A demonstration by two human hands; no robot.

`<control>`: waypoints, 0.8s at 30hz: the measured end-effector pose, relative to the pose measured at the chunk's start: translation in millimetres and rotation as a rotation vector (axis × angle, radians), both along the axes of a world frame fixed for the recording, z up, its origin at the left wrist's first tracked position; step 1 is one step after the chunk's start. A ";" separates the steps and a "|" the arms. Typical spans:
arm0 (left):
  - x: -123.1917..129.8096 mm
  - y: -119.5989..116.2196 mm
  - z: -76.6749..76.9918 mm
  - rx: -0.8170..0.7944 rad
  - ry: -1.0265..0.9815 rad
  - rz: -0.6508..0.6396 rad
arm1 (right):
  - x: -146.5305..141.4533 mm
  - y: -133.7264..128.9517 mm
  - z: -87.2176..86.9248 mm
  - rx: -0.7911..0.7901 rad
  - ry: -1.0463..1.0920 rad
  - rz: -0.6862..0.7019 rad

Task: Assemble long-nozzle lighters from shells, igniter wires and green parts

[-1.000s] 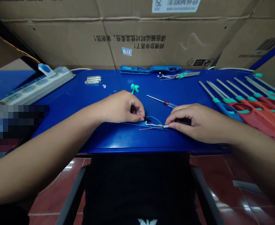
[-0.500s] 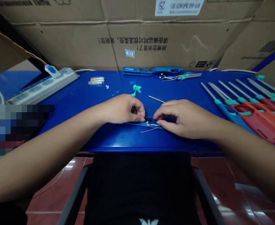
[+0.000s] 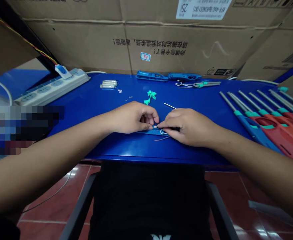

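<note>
Fingertips (image 3: 150, 127) of the left hand (image 3: 133, 117) and right hand (image 3: 187, 127) are being pinched closed on a small white piece (image 3: 155, 126), while a blue lighter shell (image 3: 146, 132) is being kept directly beneath them.

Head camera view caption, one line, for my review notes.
Left hand and right hand pinch a small white part over a blue lighter casing on a blue workbench.

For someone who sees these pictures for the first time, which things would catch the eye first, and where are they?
The left hand and right hand meet at the middle of the blue bench, over a blue lighter shell. To the right lies a row of red and blue lighters. A white power strip sits at the back left.
</note>
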State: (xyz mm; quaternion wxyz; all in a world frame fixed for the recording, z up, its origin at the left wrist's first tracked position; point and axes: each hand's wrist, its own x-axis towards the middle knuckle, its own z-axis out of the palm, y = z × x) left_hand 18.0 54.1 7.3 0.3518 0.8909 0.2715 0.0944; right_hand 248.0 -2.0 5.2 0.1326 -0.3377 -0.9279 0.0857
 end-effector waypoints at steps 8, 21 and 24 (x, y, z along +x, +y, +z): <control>-0.3 -2.2 -0.8 0.191 -0.001 -0.047 | -4.1 7.4 1.3 -0.118 0.024 -0.010; 13.8 -16.7 10.4 0.383 -0.179 -0.056 | 61.6 -27.7 21.4 -0.105 0.144 -0.225; 27.0 -17.7 6.8 0.291 -0.169 -0.141 | 65.6 -37.8 9.8 -0.105 0.101 -0.208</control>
